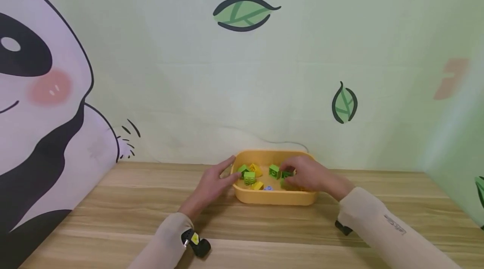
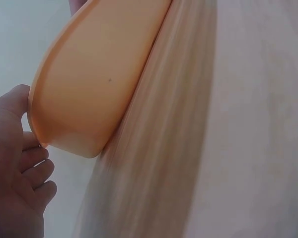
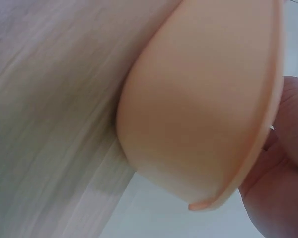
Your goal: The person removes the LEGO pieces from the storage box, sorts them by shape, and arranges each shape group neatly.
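Though the tray [image 1: 276, 197] is yellow-orange, most blocks [image 1: 249, 178] are green.

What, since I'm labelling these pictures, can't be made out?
Head view: what lies under the right hand; whether it grips the green block is unclear.
Head view: the blue piece, too small to identify, partly hidden by the tray.
Left wrist view: the tray's contents, hidden by its wall.
Right wrist view: much of the right hand, behind the tray's wall.
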A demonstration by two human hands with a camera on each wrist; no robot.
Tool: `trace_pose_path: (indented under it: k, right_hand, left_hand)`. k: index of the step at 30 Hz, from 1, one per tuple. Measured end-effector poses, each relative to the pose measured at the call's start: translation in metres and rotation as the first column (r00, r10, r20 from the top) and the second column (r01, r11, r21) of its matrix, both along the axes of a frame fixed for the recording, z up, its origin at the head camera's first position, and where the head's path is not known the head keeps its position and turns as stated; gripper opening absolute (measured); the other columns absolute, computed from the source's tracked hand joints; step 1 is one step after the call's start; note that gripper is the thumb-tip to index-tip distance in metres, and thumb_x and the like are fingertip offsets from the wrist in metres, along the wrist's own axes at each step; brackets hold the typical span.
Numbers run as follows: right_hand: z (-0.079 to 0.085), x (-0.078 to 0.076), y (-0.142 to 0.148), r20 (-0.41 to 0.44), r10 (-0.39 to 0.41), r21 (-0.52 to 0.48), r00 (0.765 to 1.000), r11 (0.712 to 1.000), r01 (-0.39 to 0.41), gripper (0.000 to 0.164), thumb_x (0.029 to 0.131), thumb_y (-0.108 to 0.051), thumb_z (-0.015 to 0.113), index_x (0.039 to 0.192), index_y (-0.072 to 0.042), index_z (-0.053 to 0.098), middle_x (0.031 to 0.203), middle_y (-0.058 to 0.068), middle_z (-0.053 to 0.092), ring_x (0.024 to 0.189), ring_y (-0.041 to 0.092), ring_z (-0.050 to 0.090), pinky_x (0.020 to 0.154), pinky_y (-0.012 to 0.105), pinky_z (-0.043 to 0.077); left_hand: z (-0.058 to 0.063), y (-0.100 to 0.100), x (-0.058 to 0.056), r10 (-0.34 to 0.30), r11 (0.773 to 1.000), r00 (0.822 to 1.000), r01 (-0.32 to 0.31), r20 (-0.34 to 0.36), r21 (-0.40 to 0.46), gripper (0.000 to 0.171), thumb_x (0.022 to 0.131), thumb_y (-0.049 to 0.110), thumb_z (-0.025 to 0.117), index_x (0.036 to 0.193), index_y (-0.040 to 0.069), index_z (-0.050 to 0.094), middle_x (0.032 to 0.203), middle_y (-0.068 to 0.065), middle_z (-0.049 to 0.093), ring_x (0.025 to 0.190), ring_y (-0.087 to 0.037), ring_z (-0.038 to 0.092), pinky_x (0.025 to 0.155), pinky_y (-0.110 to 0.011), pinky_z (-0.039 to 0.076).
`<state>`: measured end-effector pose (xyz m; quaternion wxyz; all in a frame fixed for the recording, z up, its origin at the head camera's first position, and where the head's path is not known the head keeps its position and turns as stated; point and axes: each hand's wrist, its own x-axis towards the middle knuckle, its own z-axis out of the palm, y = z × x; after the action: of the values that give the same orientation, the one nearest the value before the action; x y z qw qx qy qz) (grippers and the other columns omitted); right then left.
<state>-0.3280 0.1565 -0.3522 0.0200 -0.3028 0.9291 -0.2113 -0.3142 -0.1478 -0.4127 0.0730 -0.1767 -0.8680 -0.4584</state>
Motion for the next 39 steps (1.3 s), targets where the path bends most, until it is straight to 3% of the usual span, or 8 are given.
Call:
trace_pose_path:
  k: [14, 22, 30, 39]
  right_hand:
    - [0.008, 0.021, 0.0, -0.08, -0.021, -0.192, 0.997, 0.981, 0.005, 0.03, 0.096, -0.008, 0.079, 0.124, -0.001, 0.074, 0.115, 0.005, 0.072, 0.105, 0.024, 0.068, 0.097, 0.051, 0.06]
    - [0.015, 0.038, -0.003, -0.124, -0.057, -0.316, 0.991, 0.949, 0.016, 0.03, 0.095, -0.004, 0.079, 0.124, 0.001, 0.073, 0.114, 0.008, 0.07, 0.106, 0.028, 0.069, 0.094, 0.05, 0.062]
    - [0.017, 0.053, -0.005, -0.12, -0.08, -0.345, 0.99, 0.938, 0.035, 0.031, 0.096, -0.009, 0.08, 0.126, -0.003, 0.073, 0.113, 0.005, 0.069, 0.105, 0.025, 0.069, 0.094, 0.048, 0.062]
    - [0.013, 0.06, -0.008, -0.207, -0.065, -0.406, 0.976, 0.913, -0.026, 0.026, 0.094, -0.004, 0.08, 0.12, -0.002, 0.077, 0.109, 0.003, 0.067, 0.097, 0.022, 0.069, 0.088, 0.045, 0.064]
  left_hand:
    - [0.0, 0.001, 0.002, -0.005, 1.0, 1.0, 0.004, 0.007, 0.012, 0.066, 0.104, 0.031, 0.069, 0.161, 0.006, 0.046, 0.164, -0.012, 0.044, 0.152, -0.037, 0.039, 0.125, -0.055, 0.03]
    - [0.0, 0.001, 0.002, 0.0, 1.0, 1.0, 0.0, 0.015, 0.023, 0.067, 0.104, 0.032, 0.069, 0.161, 0.006, 0.045, 0.164, -0.012, 0.043, 0.152, -0.037, 0.038, 0.125, -0.056, 0.029]
    - [0.001, 0.002, 0.001, 0.001, 1.0, 1.0, -0.001, 0.006, 0.015, 0.067, 0.104, 0.033, 0.069, 0.161, 0.006, 0.045, 0.164, -0.012, 0.043, 0.152, -0.037, 0.038, 0.125, -0.055, 0.03]
    - [-0.001, 0.001, -0.001, 0.003, 1.0, 1.0, -0.003, 0.011, -0.001, 0.067, 0.104, 0.034, 0.069, 0.161, 0.008, 0.045, 0.164, -0.011, 0.043, 0.152, -0.037, 0.038, 0.125, -0.055, 0.03]
